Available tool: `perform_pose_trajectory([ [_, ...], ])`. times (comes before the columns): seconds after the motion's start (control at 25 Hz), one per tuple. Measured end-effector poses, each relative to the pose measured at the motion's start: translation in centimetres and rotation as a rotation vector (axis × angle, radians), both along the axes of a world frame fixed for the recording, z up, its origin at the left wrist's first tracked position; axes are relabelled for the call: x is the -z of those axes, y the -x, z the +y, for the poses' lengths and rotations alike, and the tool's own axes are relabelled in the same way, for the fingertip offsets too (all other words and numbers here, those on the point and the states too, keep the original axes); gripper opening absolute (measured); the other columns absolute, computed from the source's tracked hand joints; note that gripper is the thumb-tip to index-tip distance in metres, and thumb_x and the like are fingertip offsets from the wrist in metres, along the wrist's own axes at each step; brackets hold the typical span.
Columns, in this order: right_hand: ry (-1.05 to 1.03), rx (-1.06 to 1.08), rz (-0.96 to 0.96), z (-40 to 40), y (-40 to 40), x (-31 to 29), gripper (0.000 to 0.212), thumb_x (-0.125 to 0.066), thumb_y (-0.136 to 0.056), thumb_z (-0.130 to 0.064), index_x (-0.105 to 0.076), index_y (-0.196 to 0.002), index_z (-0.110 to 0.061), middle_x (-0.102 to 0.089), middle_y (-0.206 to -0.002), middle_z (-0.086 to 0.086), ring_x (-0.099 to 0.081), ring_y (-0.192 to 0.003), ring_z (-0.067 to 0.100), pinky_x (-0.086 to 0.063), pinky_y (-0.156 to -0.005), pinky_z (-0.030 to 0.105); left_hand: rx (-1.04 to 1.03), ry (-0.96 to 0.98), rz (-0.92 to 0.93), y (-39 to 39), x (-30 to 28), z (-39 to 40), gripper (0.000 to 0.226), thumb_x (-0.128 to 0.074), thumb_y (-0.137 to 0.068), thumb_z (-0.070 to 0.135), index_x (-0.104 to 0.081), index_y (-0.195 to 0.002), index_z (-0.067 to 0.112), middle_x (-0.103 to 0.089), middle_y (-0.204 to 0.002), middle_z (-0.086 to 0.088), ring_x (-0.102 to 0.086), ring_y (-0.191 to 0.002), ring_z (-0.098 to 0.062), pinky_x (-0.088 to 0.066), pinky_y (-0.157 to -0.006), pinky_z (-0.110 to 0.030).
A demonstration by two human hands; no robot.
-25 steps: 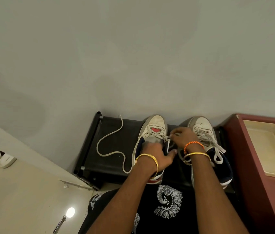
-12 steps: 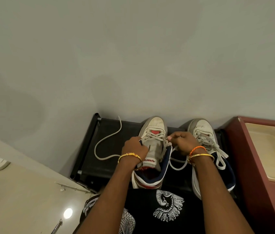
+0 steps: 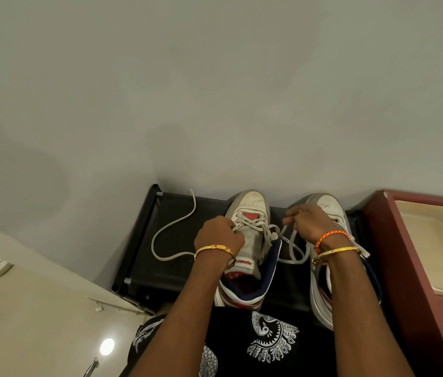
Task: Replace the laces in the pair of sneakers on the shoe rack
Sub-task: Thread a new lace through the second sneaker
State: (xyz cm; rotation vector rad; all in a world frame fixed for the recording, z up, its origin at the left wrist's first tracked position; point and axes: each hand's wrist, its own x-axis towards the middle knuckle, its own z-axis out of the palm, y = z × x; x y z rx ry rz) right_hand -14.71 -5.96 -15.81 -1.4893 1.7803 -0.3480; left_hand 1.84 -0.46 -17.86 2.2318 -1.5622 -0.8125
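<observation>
Lacing is under way on the left sneaker (image 3: 250, 240), which stands toe-to-wall on the shoe rack (image 3: 166, 240) beside the right sneaker (image 3: 326, 268). The left hand (image 3: 219, 235) is curled on the lace (image 3: 262, 227) at the shoe's left eyelet row; the right hand (image 3: 307, 221) pinches the lace's other run, lifted clear of the shoe's right edge, and partly covers the right sneaker. A loose lace (image 3: 172, 235) lies in a loop on the rack to the left; whether it is a separate, removed lace or the tail of the one in hand cannot be determined. Risk 1: uneven pull from the two hands would probably draw one end short and leave the tails unequal. Risk 2: the slack hanging between the sneakers may snag on the right sneaker's own laces or cross over itself, producing a twist at the eyelets. Risk 3: the left sneaker is unrestrained apart from the hands, so a hard tug could tip it or drag it toward the rack's front edge. Risk 4: the loose lace may be pulled off the rack if caught by a wrist or bangle (image 3: 214, 248).
</observation>
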Motion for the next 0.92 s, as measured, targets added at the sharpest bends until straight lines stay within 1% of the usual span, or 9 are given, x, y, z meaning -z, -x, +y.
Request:
perform_pose_trajectory([
  [0.04,0.016,-0.024,-0.032,0.2,-0.3,-0.1,0.023,-0.043,-0.090,0.006,-0.061,-0.104,0.010,-0.061,-0.100,0.021,-0.054,-0.079,0.021,-0.044,-0.072,0.032,0.012,0.003,-0.041,0.1,-0.1,-0.2,0.031,-0.055,-0.092,0.029,-0.065,-0.117,0.014,-0.068,-0.108,-0.005,-0.062,-0.095,-0.020,-0.047,-0.076,-0.026],
  [0.12,0.076,-0.067,-0.041,0.3,-0.8,0.1,0.022,-0.041,-0.092,0.003,-0.062,-0.094,0.007,-0.059,-0.087,0.016,-0.050,-0.071,0.020,-0.043,-0.070,0.033,0.011,0.020,-0.080,0.1,-0.2,-0.5,0.030,-0.056,-0.092,0.028,-0.066,-0.116,0.014,-0.068,-0.107,-0.006,-0.063,-0.096,-0.021,-0.049,-0.081,-0.029],
  [0.24,0.093,-0.137,0.025,0.4,-2.1,0.3,0.038,-0.040,-0.099,-0.010,-0.047,-0.062,-0.009,-0.046,-0.062,0.004,-0.041,-0.058,0.013,-0.035,-0.063,0.027,-0.068,-0.007,0.029,-0.9,0.2,-1.0,0.026,-0.055,-0.093,0.024,-0.068,-0.113,0.014,-0.068,-0.110,-0.006,-0.061,-0.100,-0.021,-0.047,-0.085,-0.029],
  [0.32,0.055,-0.166,-0.036,0.5,-2.9,0.5,0.035,-0.039,-0.098,-0.010,-0.052,-0.066,-0.007,-0.049,-0.065,0.005,-0.043,-0.060,0.013,-0.035,-0.063,0.025,-0.126,-0.055,0.140,-1.7,0.5,-1.2,0.025,-0.055,-0.093,0.022,-0.068,-0.113,0.013,-0.067,-0.112,-0.007,-0.060,-0.102,-0.022,-0.046,-0.085,-0.030],
  [0.44,0.129,-0.158,-0.092,0.9,-4.3,0.8,0.020,-0.053,-0.091,-0.004,-0.070,-0.100,0.000,-0.067,-0.094,0.011,-0.060,-0.090,0.019,-0.041,-0.081,0.019,-0.212,-0.106,0.292,-2.3,1.1,-1.5,0.024,-0.057,-0.091,0.019,-0.069,-0.110,0.009,-0.067,-0.111,-0.010,-0.059,-0.103,-0.024,-0.047,-0.090,-0.034],
  [0.52,0.228,-0.078,-0.117,1.5,-5.4,1.4,0.015,-0.065,-0.083,-0.001,-0.074,-0.094,-0.004,-0.072,-0.095,0.009,-0.064,-0.091,0.017,-0.045,-0.087,0.017,-0.272,-0.111,0.377,-2.4,1.6,-1.6,0.022,-0.060,-0.089,0.016,-0.071,-0.105,0.008,-0.068,-0.107,-0.010,-0.059,-0.102,-0.025,-0.047,-0.093,-0.036],
  [0.64,0.246,0.000,-0.142,1.9,-6.5,2.7,0.009,-0.073,-0.075,-0.003,-0.076,-0.080,-0.010,-0.074,-0.083,0.005,-0.066,-0.079,0.013,-0.052,-0.087,0.027,-0.340,-0.102,0.465,-2.5,2.0,-1.7,0.018,-0.062,-0.086,0.013,-0.072,-0.099,0.006,-0.069,-0.103,-0.013,-0.060,-0.100,-0.027,-0.048,-0.095,-0.040],
  [0.76,0.214,-0.009,-0.156,1.9,-7.0,3.1,0.008,-0.076,-0.074,-0.007,-0.076,-0.079,-0.013,-0.073,-0.082,0.003,-0.065,-0.079,0.012,-0.050,-0.080,0.022,-0.364,-0.102,0.509,-2.4,2.2,-1.7,0.016,-0.062,-0.086,0.011,-0.072,-0.098,0.005,-0.069,-0.102,-0.012,-0.060,-0.100,-0.027,-0.047,-0.096,-0.042],
  [0.92,0.221,-0.003,-0.134,2.0,-7.6,3.4,0.011,-0.076,-0.075,-0.007,-0.073,-0.075,-0.018,-0.071,-0.080,0.000,-0.065,-0.081,0.014,-0.053,-0.082,0.027,-0.385,-0.106,0.550,-2.5,2.5,-1.8,0.018,-0.061,-0.087,0.010,-0.071,-0.101,0.005,-0.067,-0.104,-0.011,-0.059,-0.101,-0.026,-0.047,-0.095,-0.040],
])
